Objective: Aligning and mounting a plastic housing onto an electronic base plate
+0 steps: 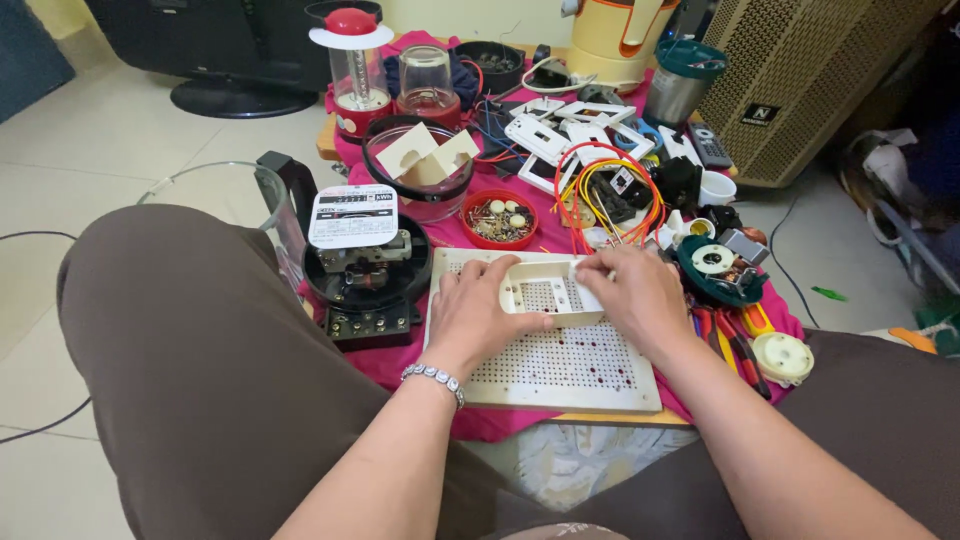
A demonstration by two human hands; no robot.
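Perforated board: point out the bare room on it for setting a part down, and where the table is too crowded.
The perforated board is bare along its near half, below the left hand and right hand, which hold the cream frame. Beyond it is crowded: the red bowl of screws, looped wires and switch plates. The pliers fill the right edge.

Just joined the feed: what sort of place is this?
Likely a home electrical repair corner: a low table with a pink cloth crowded with a dismantled electricity meter, loose switch plates and coloured wires, on a tiled floor.
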